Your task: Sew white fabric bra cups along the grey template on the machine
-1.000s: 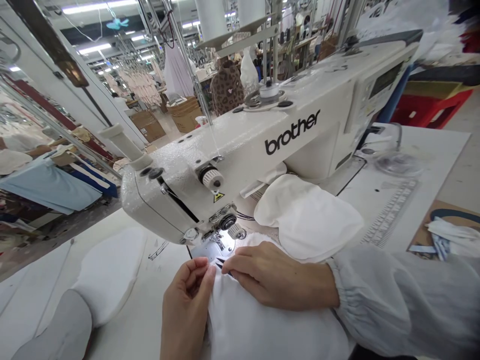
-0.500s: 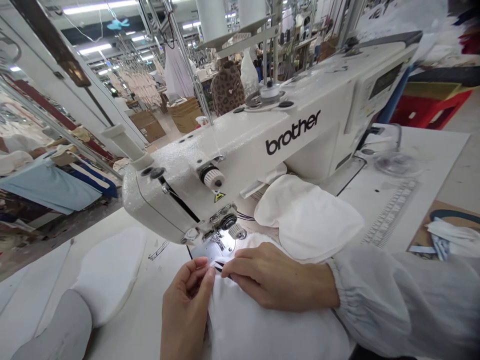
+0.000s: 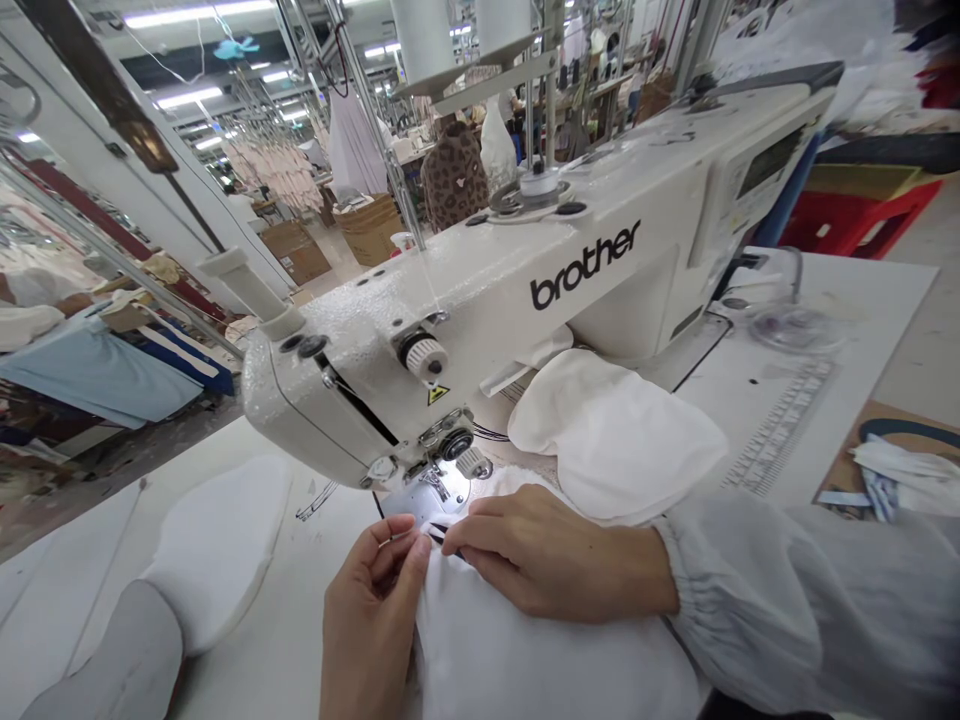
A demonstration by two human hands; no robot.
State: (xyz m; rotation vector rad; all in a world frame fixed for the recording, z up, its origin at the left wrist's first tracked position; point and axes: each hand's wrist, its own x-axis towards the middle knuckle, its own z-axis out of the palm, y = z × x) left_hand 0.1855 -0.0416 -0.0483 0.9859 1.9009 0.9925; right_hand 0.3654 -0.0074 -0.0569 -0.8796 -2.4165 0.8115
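The white cloth (image 3: 540, 660) lies on the table just in front of the needle plate (image 3: 409, 500), its left edge running down beside the left hand (image 3: 379, 600) and its lower part cut off by the frame. The left hand pinches the cloth's upper corner between thumb and forefinger, the other fingers curled. The right hand (image 3: 555, 555) rests over the cloth, fingers closed around a dark, pointed tool (image 3: 439, 535), tips towards that corner; most of the tool is hidden, so I cannot tell whether it is snips or tweezers.

A strip of table (image 3: 289, 610) separates the left hand from a white pad (image 3: 221, 545), whose near end meets a grey piece (image 3: 131, 650). Beyond the right hand, a second cloth (image 3: 630, 430) sits below the machine arm, leaving little room between the two. The table's right edge lies well beyond the ruler (image 3: 780, 425), whose figures are too small to read.

The sewing machine (image 3: 480, 310) carries "brother" in black letters and a yellow warning triangle (image 3: 437, 394). Its display (image 3: 771, 160) is dark and illegible. The thread cones (image 3: 424, 40) are cut off above; the workshop behind is cluttered, its details hard to make out.
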